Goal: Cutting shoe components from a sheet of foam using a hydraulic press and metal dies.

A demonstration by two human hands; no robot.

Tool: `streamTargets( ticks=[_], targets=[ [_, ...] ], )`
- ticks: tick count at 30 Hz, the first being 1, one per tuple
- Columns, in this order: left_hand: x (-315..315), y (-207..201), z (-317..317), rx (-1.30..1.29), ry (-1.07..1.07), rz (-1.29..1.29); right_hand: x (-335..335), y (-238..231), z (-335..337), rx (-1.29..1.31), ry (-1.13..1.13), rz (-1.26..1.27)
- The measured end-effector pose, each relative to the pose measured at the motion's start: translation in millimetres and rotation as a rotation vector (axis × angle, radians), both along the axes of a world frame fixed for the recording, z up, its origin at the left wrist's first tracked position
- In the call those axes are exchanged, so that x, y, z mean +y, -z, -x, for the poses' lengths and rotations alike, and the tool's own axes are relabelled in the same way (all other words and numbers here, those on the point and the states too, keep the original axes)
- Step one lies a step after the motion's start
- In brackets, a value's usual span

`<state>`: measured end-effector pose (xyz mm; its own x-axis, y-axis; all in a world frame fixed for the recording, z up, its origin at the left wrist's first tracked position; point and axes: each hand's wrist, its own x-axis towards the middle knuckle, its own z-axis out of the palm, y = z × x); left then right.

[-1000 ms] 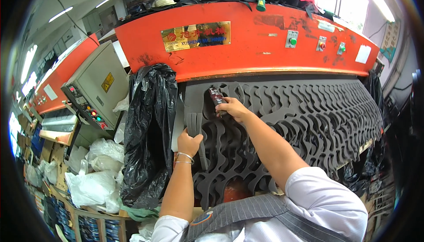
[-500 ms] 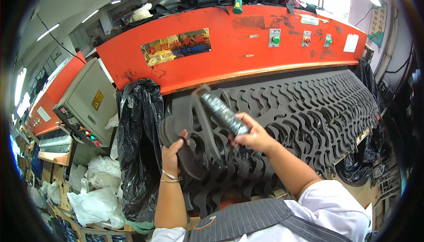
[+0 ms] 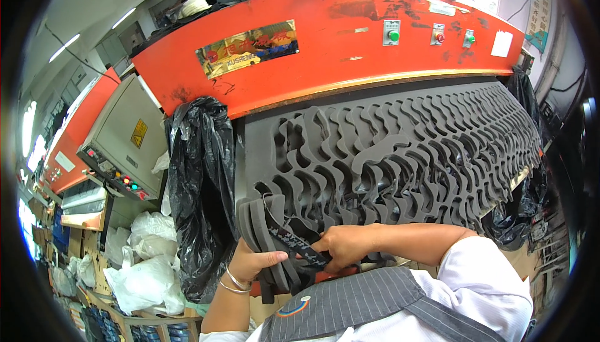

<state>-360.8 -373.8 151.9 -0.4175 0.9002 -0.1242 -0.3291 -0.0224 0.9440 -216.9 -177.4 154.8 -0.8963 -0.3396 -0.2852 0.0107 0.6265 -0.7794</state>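
My left hand (image 3: 251, 259) grips a stack of dark grey foam sole-shaped pieces (image 3: 255, 229), thumb across the near side, at the near left corner of a cut foam sheet. Against the right side of that stack lies a long, narrow dark piece with a shiny, speckled face (image 3: 289, 240); its exact kind I cannot make out. My right hand (image 3: 342, 246) closes its fingers on the near end of this speckled piece. The grey foam sheet (image 3: 259, 136), full of wavy sole-shaped cut-outs, spreads beyond both hands.
An orange-red press beam (image 3: 350, 36) with buttons spans the back. A black plastic bag (image 3: 199, 198) hangs at the left, beside a grey control box (image 3: 125, 139). White plastic bags (image 3: 147, 279) lie at the lower left. More black plastic (image 3: 509, 226) hangs at the right.
My right hand has brought the speckled piece down and toward me, against the stack. The left hand and its stack have moved lower, nearer my body.
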Motion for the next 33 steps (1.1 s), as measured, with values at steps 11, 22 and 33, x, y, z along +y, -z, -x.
streamTargets(
  ticks=[11, 22, 33],
  targets=[
    [-83, 14, 15, 0.501, -0.457, 0.189, -21, -19, 35, 0.362, -0.062, -0.079],
    [-100, 10, 72, 0.012, -0.659, -0.322, 23, 10, 236, 0.192, 0.666, -0.409],
    [16, 47, 132, -0.095, -0.244, -0.074, 60, 83, 196, 0.694, 0.486, -0.232]
  ],
)
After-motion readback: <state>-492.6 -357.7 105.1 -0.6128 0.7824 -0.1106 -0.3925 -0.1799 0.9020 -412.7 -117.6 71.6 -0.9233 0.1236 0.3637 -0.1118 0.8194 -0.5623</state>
